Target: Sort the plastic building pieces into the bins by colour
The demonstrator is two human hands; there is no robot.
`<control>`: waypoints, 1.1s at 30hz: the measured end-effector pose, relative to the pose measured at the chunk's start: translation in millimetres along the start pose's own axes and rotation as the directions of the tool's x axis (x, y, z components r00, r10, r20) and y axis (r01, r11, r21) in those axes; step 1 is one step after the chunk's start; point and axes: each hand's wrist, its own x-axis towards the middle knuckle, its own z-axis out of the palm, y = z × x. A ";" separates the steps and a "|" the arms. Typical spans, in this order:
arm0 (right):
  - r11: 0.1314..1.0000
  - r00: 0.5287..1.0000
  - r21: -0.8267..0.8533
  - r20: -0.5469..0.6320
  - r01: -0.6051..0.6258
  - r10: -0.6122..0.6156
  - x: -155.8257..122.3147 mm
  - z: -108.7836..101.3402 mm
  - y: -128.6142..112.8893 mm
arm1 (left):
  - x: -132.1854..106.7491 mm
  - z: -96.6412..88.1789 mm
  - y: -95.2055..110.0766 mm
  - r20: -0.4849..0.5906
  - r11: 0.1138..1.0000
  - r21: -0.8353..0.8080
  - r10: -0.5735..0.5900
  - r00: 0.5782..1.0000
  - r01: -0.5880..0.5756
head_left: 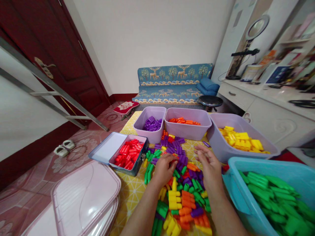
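A mixed pile of plastic building blocks in purple, green, orange, yellow and red covers the middle of the table, with a yellow block [174, 200] and an orange block [188, 199] at its near side. Over the pile's left part, my left hand [165, 169] is closed, its fingertips on a small red block [175, 158] that they partly hide. My right hand [208, 164] hovers at the pile's right edge, fingers loosely curved and apart, with nothing visible in it. Purple blocks [181, 151] lie between the two hands.
Lilac bins hold purple [149, 134], orange [188, 132] and yellow blocks [214, 137]. A turquoise bin [236, 193] of green blocks stands at right. An open tin [134, 170] holds red blocks. Stacked lids [86, 196] lie at left. A ladder [56, 88] leans beyond.
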 end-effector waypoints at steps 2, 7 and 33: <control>0.975 0.995 -0.217 0.094 0.040 -0.020 4.2 -5.3 16.5 | 1.1 -3.2 1.9 -0.039 1.000 -0.024 0.010 0.999 -0.011; 0.740 0.949 -0.622 0.309 0.256 -0.068 13.6 -18.2 34.2 | 0.9 -31.9 9.3 -0.132 0.984 0.169 -0.040 0.990 0.063; 0.994 0.852 0.001 0.515 -0.111 0.095 -12.9 12.6 19.8 | -2.7 -0.8 -4.7 0.182 0.674 -0.691 -0.185 0.966 0.260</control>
